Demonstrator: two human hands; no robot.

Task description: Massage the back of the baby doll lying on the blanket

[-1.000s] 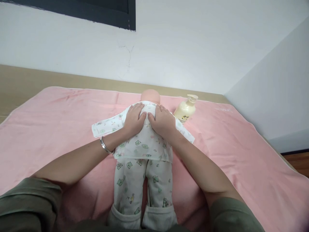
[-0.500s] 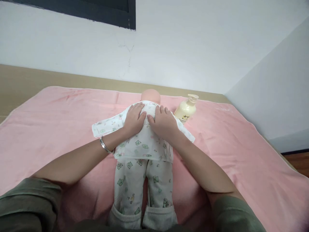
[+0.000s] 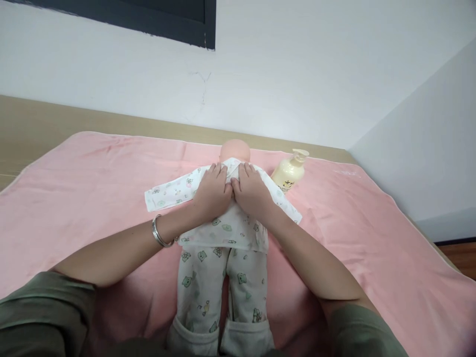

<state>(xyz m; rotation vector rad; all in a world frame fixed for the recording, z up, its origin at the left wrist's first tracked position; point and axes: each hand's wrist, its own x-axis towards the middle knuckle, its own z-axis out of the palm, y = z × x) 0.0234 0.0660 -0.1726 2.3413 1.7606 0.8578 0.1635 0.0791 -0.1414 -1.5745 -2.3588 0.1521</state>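
A baby doll (image 3: 235,149) lies on a pink blanket with the bald top of its head toward the wall. It wears a white printed top (image 3: 226,233) and matching trousers (image 3: 203,285) with folded cuffs. My left hand (image 3: 213,192) rests flat on the left of the doll's upper torso, its fingers pointing to the head. Beside it my right hand (image 3: 253,191) lies flat on the right of the torso. The two thumbs meet or nearly meet in the middle. Neither hand grasps anything. The doll's face is out of sight.
A pale yellow pump bottle (image 3: 289,172) leans on the blanket next to the doll's right-side sleeve. The pink blanket (image 3: 357,228) covers a wooden surface (image 3: 122,124) that runs along a white wall. A dark frame (image 3: 178,29) sits on the wall above.
My hands have drawn closer together on the doll's torso, the left one sliding rightward. The top's neckline now bunches up between my fingers. The view has shifted slightly.
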